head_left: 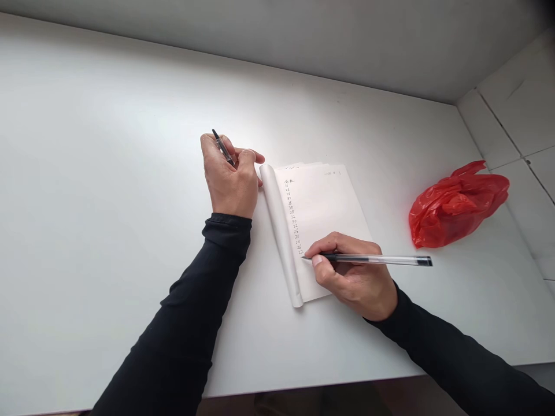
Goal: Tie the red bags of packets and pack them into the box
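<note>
A notebook (325, 202) lies on the white table, its earlier pages rolled back along the left side. Down the left of its open page runs a column of handwritten numbers, the lowest reading about 22. My right hand (358, 277) rests on the page, closed around a clear-barrelled pen (390, 260), whose tip is at the paper just under the last number. My left hand (232, 179) is beside the notebook's upper left edge, fingers curled, with a black pen cap (223, 149) held in it. Its fingertips are near or against the rolled pages; contact is partly hidden.
A crumpled red plastic bag (455, 205) sits on the table (108, 202) to the right of the notebook. A grey wall (303, 34) rises along the table's back edge, and white tiles (520, 115) border the right side.
</note>
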Demonstrator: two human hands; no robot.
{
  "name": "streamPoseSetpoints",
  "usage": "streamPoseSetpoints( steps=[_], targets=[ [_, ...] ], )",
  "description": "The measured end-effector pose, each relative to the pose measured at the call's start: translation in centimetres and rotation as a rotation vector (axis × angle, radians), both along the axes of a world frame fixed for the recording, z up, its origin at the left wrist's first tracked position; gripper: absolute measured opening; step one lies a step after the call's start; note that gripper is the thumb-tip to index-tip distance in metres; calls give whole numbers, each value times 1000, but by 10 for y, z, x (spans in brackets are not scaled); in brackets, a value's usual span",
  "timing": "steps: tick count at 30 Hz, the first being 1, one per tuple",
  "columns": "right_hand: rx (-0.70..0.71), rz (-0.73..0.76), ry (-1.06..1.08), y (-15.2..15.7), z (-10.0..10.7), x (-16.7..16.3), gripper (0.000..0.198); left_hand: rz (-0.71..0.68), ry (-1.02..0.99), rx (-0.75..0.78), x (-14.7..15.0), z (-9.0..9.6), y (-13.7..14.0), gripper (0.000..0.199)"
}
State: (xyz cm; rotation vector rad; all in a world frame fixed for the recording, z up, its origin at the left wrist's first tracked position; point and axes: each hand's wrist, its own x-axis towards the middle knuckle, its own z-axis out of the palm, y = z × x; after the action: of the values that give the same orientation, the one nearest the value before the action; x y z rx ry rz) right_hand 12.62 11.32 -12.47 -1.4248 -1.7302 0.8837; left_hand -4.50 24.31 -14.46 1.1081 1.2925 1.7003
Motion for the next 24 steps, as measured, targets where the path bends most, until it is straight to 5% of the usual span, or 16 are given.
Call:
streamPoseSetpoints(
  steps=[24],
  targets=[
    [-8,20,-8,0,-1,0,18,19,-43,0,2,4,-1,31]
  ],
)
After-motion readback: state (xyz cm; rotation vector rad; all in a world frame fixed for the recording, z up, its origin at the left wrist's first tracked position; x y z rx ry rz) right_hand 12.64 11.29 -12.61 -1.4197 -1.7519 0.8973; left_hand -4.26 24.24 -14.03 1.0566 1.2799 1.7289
